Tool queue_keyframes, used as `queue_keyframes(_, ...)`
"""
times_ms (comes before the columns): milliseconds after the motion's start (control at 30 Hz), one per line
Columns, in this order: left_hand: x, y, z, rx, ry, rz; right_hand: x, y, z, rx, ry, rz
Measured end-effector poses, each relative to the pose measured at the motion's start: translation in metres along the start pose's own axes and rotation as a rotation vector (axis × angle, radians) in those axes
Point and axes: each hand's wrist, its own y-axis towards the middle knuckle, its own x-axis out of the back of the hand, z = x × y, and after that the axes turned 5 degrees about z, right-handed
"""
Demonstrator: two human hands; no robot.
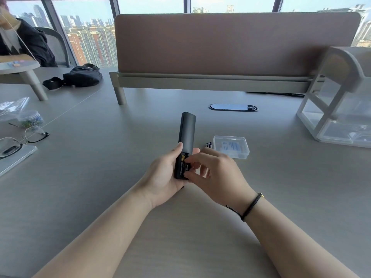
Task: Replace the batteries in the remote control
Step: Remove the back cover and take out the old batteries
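Note:
A black remote control (187, 129) stands nearly upright above the middle of the desk, back side toward me. My left hand (165, 177) grips its lower end. The battery compartment at the bottom is uncovered, and a black battery (183, 166) with a gold end lies inside. My right hand (212, 173) pinches that battery with thumb and fingertips. Two or three dark batteries (208, 145) lie on the desk beside a clear plastic box (230, 146). The compartment cover is not visible.
A brown desk divider (220, 47) stands behind an oval cable port (233, 107). A clear acrylic organiser (339, 109) sits at right. At left lie glasses (26, 137), a bead jar (31, 118) and a black pouch (80, 77). Another person sits at far left.

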Motion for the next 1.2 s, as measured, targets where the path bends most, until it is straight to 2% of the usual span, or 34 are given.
queue_keyframes(133, 0.002, 0.001, 0.001, -0.047, 0.172, -0.081, -0.002, -0.002, 0.003, 0.051, -0.048, -0.005)
queue_keyframes(233, 0.004, 0.001, 0.003, -0.200, 0.482, -0.158, -0.006, -0.005, 0.008, 0.080, -0.073, -0.024)
queue_keyframes(333, 0.007, -0.003, 0.007, -0.382, 0.881, -0.099, -0.010, -0.005, 0.009, 0.091, -0.043, -0.039)
queue_keyframes(400, 0.006, -0.005, 0.008, -0.424, 0.927, -0.071, -0.011, -0.005, 0.008, 0.084, -0.014, -0.058)
queue_keyframes(467, 0.002, -0.005, 0.009, -0.391, 0.773, -0.086, -0.010, -0.005, 0.007, 0.070, 0.007, -0.074)
queue_keyframes(600, -0.009, -0.003, 0.010, -0.087, 0.192, -0.155, -0.009, -0.004, 0.004, 0.050, 0.010, -0.078)
queue_keyframes(700, -0.012, -0.004, 0.006, -0.008, 0.011, -0.142, -0.007, -0.003, 0.001, 0.061, 0.005, -0.042)
queue_keyframes(1000, -0.014, -0.011, -0.004, 0.086, -0.059, -0.171, -0.004, -0.003, -0.004, 0.070, 0.039, -0.003)
queue_keyframes(1200, -0.016, -0.013, -0.005, 0.088, -0.084, -0.187, -0.008, -0.003, -0.002, 0.138, -0.051, -0.003)
